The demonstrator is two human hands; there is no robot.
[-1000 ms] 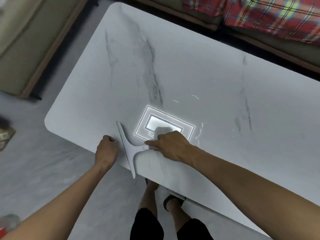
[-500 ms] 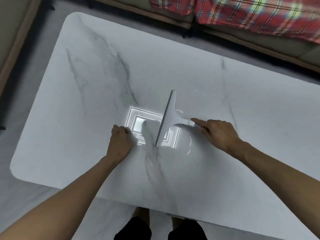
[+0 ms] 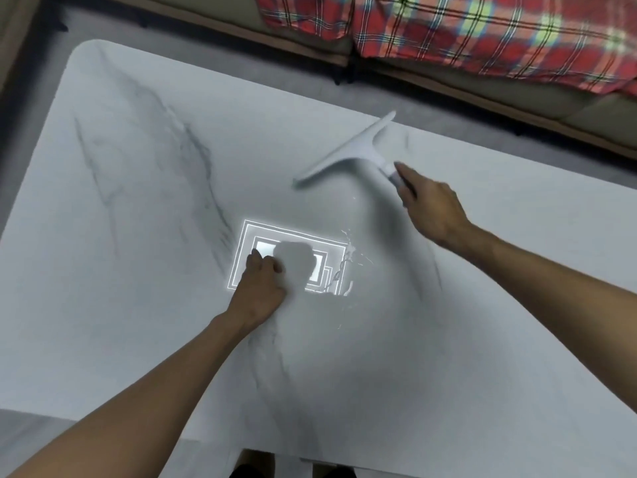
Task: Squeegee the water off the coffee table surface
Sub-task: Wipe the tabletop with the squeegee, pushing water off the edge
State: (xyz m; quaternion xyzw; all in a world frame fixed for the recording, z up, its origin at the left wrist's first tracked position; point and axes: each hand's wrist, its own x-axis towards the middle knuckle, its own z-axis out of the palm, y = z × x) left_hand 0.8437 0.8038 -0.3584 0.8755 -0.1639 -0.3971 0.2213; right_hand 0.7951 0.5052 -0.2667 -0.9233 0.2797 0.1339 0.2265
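Note:
A white squeegee (image 3: 348, 155) lies tilted over the far right part of the white marble coffee table (image 3: 144, 188), its blade running from lower left to upper right. My right hand (image 3: 431, 205) grips its handle. My left hand (image 3: 260, 284) rests as a loose fist on the table near the middle, holding nothing. Thin streaks and drops of water (image 3: 346, 260) glint just right of my left hand, beside a bright rectangular reflection of a ceiling light (image 3: 293, 238).
A sofa with a red plaid blanket (image 3: 482, 29) runs along the far side, separated from the table by a strip of grey floor (image 3: 275, 67). Another sofa edge (image 3: 13, 36) shows at the far left. My feet (image 3: 293, 469) stand at the near table edge.
My right hand has carried the squeegee from the near edge across the table to the far right, turning the blade. My left hand has moved onto the table by the light reflection.

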